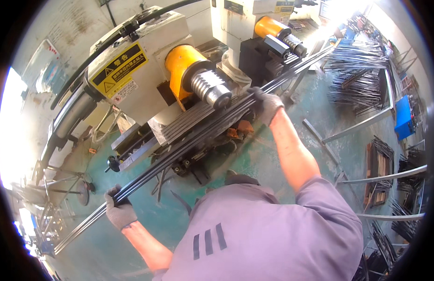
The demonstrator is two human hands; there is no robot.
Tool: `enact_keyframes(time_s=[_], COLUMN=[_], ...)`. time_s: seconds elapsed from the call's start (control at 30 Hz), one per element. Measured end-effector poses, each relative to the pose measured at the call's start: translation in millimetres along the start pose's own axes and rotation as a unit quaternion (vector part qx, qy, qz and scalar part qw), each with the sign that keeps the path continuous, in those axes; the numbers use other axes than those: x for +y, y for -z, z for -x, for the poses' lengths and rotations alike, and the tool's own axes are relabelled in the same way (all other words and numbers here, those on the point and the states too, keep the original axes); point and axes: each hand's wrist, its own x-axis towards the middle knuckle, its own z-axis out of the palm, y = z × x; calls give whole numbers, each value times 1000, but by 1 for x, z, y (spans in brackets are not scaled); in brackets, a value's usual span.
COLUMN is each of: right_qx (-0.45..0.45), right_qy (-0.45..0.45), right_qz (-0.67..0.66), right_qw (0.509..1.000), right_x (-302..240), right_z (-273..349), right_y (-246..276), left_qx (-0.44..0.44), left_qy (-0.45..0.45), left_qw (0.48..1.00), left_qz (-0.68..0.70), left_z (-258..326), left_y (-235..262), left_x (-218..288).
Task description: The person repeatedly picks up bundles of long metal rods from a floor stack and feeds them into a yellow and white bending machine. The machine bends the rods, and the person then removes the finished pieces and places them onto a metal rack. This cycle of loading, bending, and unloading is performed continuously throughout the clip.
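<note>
Both my hands wear grey gloves with dark fingers. My left hand (119, 210) is closed round a bundle of long, thin metal rods (143, 180) near its lower left end. Farther up and to the right, my right hand (268, 107) grips the same bundle, its fingers curled over the top. The rods slant across the front of a pale machine (139, 70), just below its ridged metal cylinder (211, 89) and orange housing (186, 63). Beneath the cylinder lies a grooved metal bed (189, 122); whether the rods touch it I cannot tell.
A second machine with an orange housing (269, 27) stands beyond, at the upper right. Large stacks of metal rods (359, 65) rest on a frame at the right, near a blue box (404, 118). A small black hand wheel (112, 164) sticks out at the machine's left.
</note>
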Motion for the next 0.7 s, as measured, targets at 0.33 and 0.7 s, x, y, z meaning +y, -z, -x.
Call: enact_keyframes(time_s=[0.33,0.7], right_qx=[222,230], right_qy=[52,60], right_qz=[157,110], right_qw=[961,965], right_x=[-19,-19], right_z=[-153,-99], right_y=[27,-22], left_qx=[79,101], left_qy=[137,113], left_qw=[986,988], left_qz=[59,14], left_z=[-26,-74], left_y=[-64,-43], left_x=[-62,-87])
